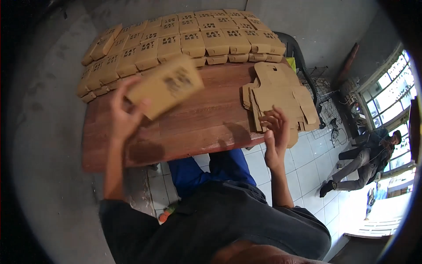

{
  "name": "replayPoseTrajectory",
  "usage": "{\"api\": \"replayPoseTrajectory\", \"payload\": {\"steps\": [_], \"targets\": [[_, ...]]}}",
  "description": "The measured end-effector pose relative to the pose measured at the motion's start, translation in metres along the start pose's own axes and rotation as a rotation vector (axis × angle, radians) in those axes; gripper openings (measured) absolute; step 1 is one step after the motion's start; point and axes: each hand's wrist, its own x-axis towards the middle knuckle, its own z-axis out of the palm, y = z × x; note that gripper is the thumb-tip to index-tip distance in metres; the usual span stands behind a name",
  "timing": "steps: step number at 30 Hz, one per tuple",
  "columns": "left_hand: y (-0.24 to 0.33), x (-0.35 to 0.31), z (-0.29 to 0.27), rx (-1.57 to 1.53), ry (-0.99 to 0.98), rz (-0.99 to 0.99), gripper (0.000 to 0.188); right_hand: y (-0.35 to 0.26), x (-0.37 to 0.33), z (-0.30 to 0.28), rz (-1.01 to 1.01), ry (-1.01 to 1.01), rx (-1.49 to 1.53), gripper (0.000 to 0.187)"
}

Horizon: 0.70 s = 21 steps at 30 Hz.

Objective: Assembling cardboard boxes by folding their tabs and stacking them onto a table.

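My left hand [126, 110] grips one end of a folded brown cardboard box [154, 94] with dark print on its top. The box is tilted above the wooden table, a little blurred, in front of the rows of finished boxes. On the right, my right hand [277, 140] is raised by the near edge of a stack of flat, unfolded cardboard box blanks [281, 94]. Its fingers are loosely bent and apart from the thumb, with nothing visible between them. I cannot tell whether it touches the stack.
Rows of closed cardboard boxes [192, 44], stacked in layers, cover the far side of the reddish-brown table [198, 112]. Behind the table's right corner stands a dark chair [295, 48]. Farther right, a person [367, 160] sits near a bright window, and wire racks [327, 114] rest on the tiled floor.
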Motion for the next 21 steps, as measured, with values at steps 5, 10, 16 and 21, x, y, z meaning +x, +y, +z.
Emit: {"api": "replayPoseTrajectory", "payload": {"steps": [5, 10, 16, 21], "targets": [[-0.118, 0.082, -0.099, 0.211, 0.213, -0.118, 0.044, 0.014, -0.011, 0.040, -0.080, -0.224, -0.469, 0.051], [-0.230, 0.210, -0.113, 0.390, 0.340, -0.160, 0.043, 0.044, -0.005, 0.084, -0.131, -0.371, -0.647, 0.052], [-0.390, 0.343, -0.244, 0.497, 0.312, 0.106, 0.059, 0.058, -0.008, 0.112, -0.126, -0.421, -0.717, 0.054], [-0.479, 0.370, -0.203, 0.614, 0.411, -0.225, 0.068, 0.073, -0.009, 0.116, -0.030, -0.441, -0.846, 0.053]]}}
